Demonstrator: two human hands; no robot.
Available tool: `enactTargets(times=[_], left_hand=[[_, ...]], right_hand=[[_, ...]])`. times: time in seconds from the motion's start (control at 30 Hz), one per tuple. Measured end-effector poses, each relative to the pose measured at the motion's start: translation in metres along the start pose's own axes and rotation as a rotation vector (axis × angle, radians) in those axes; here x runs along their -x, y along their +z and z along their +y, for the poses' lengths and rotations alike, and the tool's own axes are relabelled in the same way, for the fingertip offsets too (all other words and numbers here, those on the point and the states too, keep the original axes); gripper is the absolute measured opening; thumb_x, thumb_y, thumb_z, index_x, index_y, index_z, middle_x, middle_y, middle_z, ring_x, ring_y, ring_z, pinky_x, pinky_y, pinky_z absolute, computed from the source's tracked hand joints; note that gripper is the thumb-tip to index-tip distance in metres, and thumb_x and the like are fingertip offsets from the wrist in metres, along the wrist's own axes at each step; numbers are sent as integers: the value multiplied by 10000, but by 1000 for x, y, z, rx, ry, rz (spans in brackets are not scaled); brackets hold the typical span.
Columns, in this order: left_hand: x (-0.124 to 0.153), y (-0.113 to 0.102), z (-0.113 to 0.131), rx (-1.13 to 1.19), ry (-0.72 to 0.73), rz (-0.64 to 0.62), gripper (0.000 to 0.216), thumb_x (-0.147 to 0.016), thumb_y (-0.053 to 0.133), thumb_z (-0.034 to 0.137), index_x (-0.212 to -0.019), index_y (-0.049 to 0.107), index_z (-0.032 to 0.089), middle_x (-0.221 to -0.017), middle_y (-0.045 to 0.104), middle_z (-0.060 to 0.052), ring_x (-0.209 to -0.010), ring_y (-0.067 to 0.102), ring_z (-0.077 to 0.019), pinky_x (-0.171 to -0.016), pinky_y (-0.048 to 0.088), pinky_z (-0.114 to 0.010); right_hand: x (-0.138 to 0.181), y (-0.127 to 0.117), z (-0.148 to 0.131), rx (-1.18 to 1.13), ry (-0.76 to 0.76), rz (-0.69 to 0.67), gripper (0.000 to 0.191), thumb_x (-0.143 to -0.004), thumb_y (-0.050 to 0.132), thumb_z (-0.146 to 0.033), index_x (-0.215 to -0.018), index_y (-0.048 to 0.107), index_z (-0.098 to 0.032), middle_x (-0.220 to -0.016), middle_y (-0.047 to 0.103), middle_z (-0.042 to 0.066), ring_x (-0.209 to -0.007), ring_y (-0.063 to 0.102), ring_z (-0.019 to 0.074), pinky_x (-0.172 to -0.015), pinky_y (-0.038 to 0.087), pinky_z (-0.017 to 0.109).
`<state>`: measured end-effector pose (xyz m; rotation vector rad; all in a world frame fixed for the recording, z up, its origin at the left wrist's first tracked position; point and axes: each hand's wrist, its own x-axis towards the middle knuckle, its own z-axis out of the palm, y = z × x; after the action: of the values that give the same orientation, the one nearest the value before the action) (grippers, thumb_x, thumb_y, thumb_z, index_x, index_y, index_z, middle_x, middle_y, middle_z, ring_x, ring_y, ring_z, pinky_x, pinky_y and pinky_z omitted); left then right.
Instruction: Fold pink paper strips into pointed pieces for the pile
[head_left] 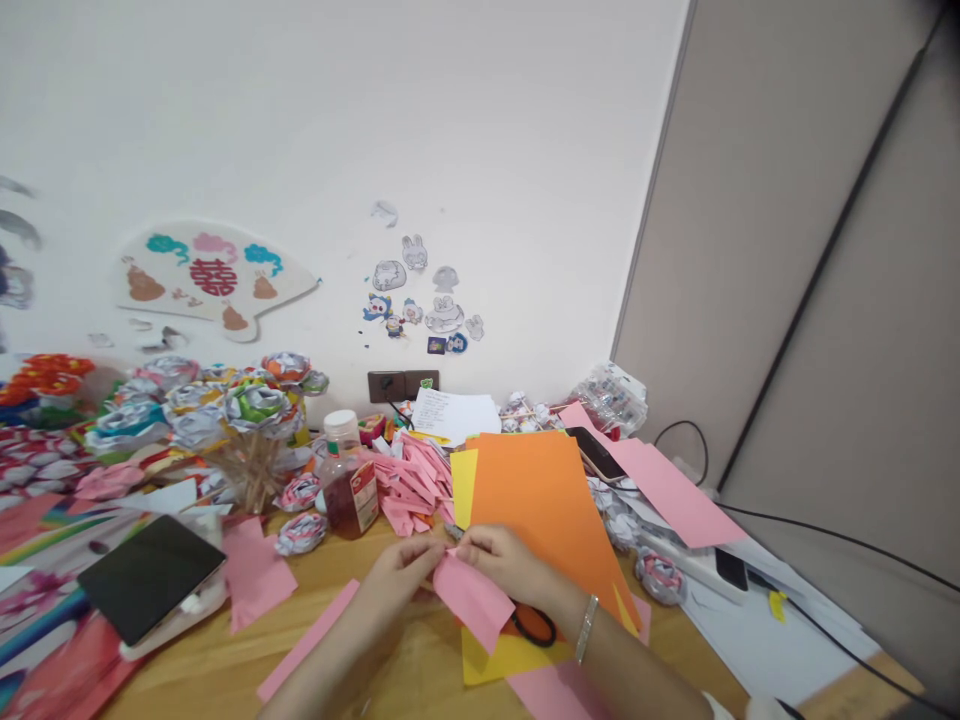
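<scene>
My left hand [397, 575] and my right hand [502, 563] meet over the wooden table [210, 670], both pinching the top edge of a small pink paper piece [471, 600] that hangs folded between them. A silver bracelet [586, 628] sits on my right wrist. Under my right hand lie an orange sheet [547, 500] and yellow sheets [499, 655], with a black scissor handle [534, 627] showing on them. A pile of folded pink paper strips [409, 485] lies just beyond my hands.
A dark tablet [150, 577] lies at the left, near loose pink sheets [255, 575]. A jar with a red label [349, 485] and a bunch of paper roses on sticks [240, 410] stand behind. A phone [596, 452], a long pink sheet [667, 490] and cables are on the right.
</scene>
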<state>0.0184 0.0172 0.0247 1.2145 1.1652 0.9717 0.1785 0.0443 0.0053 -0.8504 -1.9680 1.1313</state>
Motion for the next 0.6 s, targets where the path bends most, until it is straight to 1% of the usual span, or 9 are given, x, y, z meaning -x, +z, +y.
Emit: enactTargets(times=[0.07, 0.17, 0.23, 0.33, 0.5, 0.6], left_hand=[[1, -1, 1, -19, -10, -36, 283, -537, 644, 373, -685, 632, 132, -569, 548, 15, -550, 493, -135, -537, 394, -242], [0, -1, -2, -38, 25, -49, 279, -533, 645, 339, -703, 643, 117, -568, 567, 4, -531, 482, -131, -516, 373, -234], [-2, -2, -5, -49, 57, -21, 278, -530, 639, 317, -722, 643, 116, -563, 570, 6, -519, 473, -127, -499, 349, -224], [-7, -5, -12, -77, 95, 39, 303, -550, 605, 271, -808, 631, 113, -597, 586, 4, -520, 474, -128, -498, 335, -219], [-9, -5, -20, -206, 258, 158, 329, -634, 532, 237, -943, 587, 142, -543, 522, 40, -513, 464, -139, -507, 330, -222], [-7, -4, -21, -284, 317, 172, 342, -668, 511, 223, -1001, 548, 157, -540, 500, 46, -538, 472, -149, -548, 346, -231]], right_hand=[[0, 0, 2, -37, 15, 11, 378, -781, 457, -486, -637, 480, -137, -609, 408, -34, -568, 364, 84, -501, 287, 189], [-1, 2, 4, -55, 27, 5, 372, -770, 475, -486, -638, 479, -138, -611, 410, -33, -566, 371, 85, -507, 291, 192], [-1, 2, 6, -52, 17, -7, 365, -764, 489, -479, -634, 468, -139, -607, 402, -36, -561, 364, 82, -507, 286, 191], [-1, 3, 7, -58, -4, -11, 359, -771, 481, -473, -634, 449, -143, -604, 383, -38, -562, 350, 81, -508, 277, 192], [0, 5, 7, -58, 10, 1, 385, -814, 408, -478, -599, 368, -160, -591, 298, -47, -548, 292, 77, -500, 244, 201], [0, 5, 7, -74, 34, -30, 396, -814, 405, -482, -586, 337, -165, -582, 274, -50, -538, 272, 75, -487, 225, 203]])
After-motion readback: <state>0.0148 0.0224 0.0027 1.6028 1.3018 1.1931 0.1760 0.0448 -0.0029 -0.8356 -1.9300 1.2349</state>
